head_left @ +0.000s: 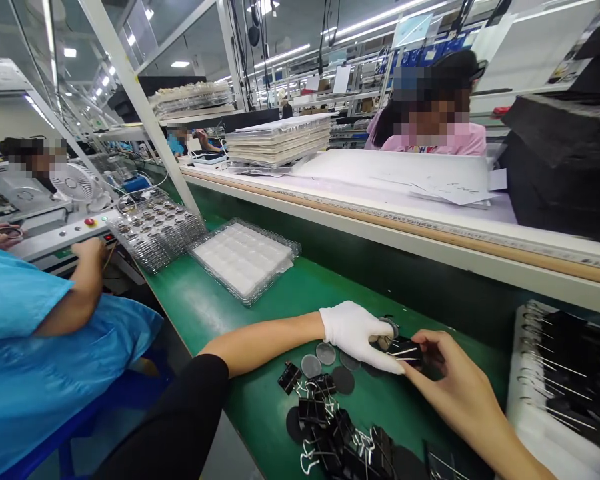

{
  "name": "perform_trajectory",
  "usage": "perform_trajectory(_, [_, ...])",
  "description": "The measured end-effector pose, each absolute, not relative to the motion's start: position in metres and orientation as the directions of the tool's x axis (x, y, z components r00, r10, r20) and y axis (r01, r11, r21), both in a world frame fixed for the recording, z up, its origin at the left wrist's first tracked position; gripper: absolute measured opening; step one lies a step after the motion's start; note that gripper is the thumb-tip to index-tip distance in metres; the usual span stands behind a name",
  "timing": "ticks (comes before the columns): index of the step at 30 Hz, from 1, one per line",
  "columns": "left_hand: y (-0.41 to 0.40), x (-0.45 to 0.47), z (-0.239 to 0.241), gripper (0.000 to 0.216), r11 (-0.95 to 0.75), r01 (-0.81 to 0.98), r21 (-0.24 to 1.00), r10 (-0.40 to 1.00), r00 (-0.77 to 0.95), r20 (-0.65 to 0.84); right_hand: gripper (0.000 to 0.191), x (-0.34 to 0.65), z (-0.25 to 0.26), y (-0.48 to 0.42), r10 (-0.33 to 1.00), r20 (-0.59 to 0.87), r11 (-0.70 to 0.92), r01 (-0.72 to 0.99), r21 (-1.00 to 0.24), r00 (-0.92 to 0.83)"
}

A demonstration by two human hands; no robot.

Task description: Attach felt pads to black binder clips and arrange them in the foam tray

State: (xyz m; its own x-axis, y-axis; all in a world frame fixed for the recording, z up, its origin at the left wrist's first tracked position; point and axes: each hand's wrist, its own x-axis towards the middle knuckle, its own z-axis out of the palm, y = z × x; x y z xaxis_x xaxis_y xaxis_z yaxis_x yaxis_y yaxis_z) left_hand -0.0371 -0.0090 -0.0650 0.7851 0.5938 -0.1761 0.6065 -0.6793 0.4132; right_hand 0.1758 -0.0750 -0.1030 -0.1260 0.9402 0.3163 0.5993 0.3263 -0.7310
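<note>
- Binder clip, black, held between both hands right of centre, low in the frame, above the bench.
- Pinched at the clip by thumb and fingers of the right hand, bare, nearly closed.
- Curled around a round grey piece with the left hand, white-gloved, thumb stretched toward the clip; cannot tell whether clip and piece meet.
- Judged partway along: one clip in work, a jumbled pile of clips at lower centre apparently left to handle.
- Lying loose beside the pile and just below the left hand: clear discs and dark discs, not in hand.
- Packed in a white container at the right edge: black pieces with wire handles, perhaps done, perhaps supply; cannot tell.
- Tight on the right, with the container just beside the right forearm; bounded behind by the shelf.
- Freest toward centre left, on bare green between the hands and the clear tray; bench edge running diagonally down to bottom centre.
</note>
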Motion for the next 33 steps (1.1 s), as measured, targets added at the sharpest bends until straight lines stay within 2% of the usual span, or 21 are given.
perform_trajectory(5, [-0.008,-0.038,-0.067,0.05,-0.603,0.639,0.477,0.653,0.739,-0.165,0.053,0.176,-0.106,-0.072,0.958,0.214,0.278,0.426,-0.861,-0.192])
perform_trajectory(8, [-0.008,-0.037,-0.067,0.052,-0.571,0.673,0.47,0.686,0.706,-0.177,0.062,0.179,-0.107,-0.069,0.964,0.11,0.195,0.364,-0.911,-0.241])
perform_trajectory(10, [-0.008,-0.037,-0.068,0.048,-0.567,0.677,0.469,0.687,0.703,-0.183,0.066,0.182,-0.108,-0.067,0.972,0.072,0.151,0.362,-0.92,-0.223])
perform_trajectory(14, [-0.009,-0.036,-0.07,0.05,-0.613,0.648,0.451,0.644,0.741,-0.19,0.072,0.182,-0.108,-0.064,0.98,0.087,0.16,0.454,-0.877,-0.177])
perform_trajectory(19, [-0.008,-0.035,-0.075,0.054,-0.671,0.635,0.383,0.619,0.764,-0.183,0.066,0.18,-0.105,-0.066,0.996,0.014,0.066,0.581,-0.811,-0.094])
perform_trajectory(22, [-0.006,-0.034,-0.078,0.05,-0.699,0.626,0.345,0.612,0.774,-0.165,0.062,0.18,-0.105,-0.066,0.999,0.005,0.033,0.549,-0.835,-0.052])
perform_trajectory(29, [-0.007,-0.034,-0.084,0.044,-0.723,0.607,0.329,0.61,0.785,-0.106,0.051,0.177,-0.102,-0.067,0.997,0.046,0.071,0.532,-0.844,-0.06])
perform_trajectory(33, [-0.009,-0.035,-0.08,0.051,-0.695,0.634,0.339,0.629,0.764,-0.141,0.053,0.174,-0.097,-0.067,0.989,0.073,0.121,0.434,-0.893,-0.125])
